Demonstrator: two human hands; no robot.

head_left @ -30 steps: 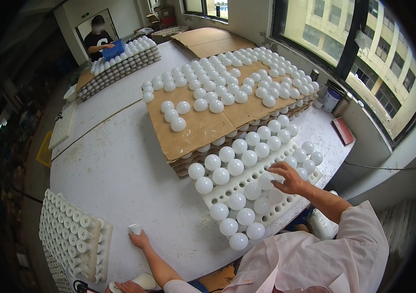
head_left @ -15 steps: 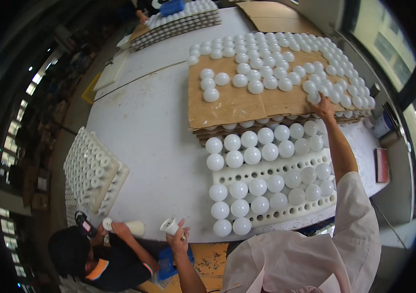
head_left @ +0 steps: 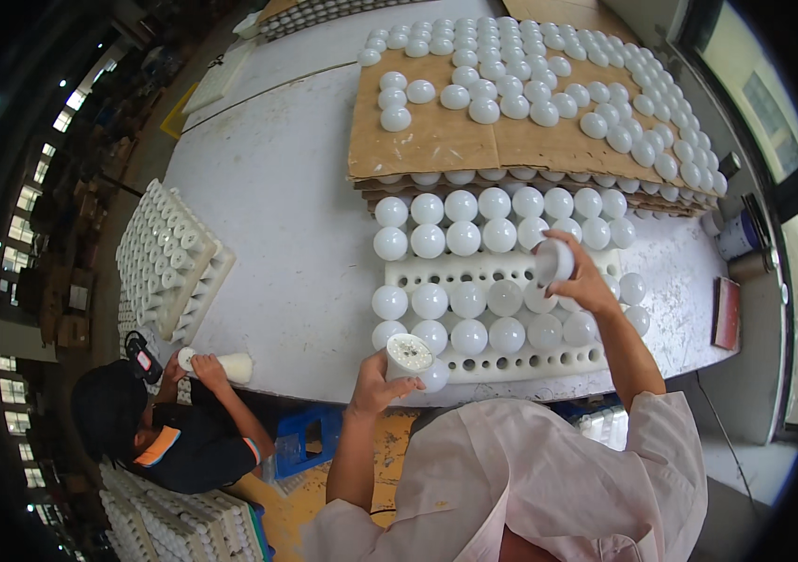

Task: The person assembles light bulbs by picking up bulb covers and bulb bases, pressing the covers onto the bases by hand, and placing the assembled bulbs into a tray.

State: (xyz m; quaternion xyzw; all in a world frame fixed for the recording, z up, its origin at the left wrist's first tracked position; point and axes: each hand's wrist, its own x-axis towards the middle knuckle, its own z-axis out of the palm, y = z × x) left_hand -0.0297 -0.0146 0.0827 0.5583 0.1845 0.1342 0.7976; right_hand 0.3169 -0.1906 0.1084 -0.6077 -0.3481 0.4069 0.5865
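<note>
My left hand (head_left: 378,386) grips a white LED bulb base (head_left: 410,352) upright, its round board with small dark spots facing up. In my right hand (head_left: 590,281) is a white dome-shaped bulb cover (head_left: 553,260), tilted and held above the rows of bulbs. Under both hands lies a white foam tray (head_left: 474,260) with holes, carrying rows of round white bulbs (head_left: 493,203). Beyond it, many loose white covers (head_left: 484,110) rest on a brown cardboard sheet (head_left: 417,150) on top of a stack.
A co-worker (head_left: 194,445) at the left handles a white part by the table edge. Foam trays of white bases (head_left: 164,258) lean nearby. A blue stool (head_left: 310,438) stands below the table (head_left: 277,215). A red box (head_left: 726,314) and a bucket (head_left: 744,234) sit at the right.
My right hand has come back from the cardboard with a bulb cover in it. My left hand has moved right and up, bringing the bulb base over the tray's near edge.
</note>
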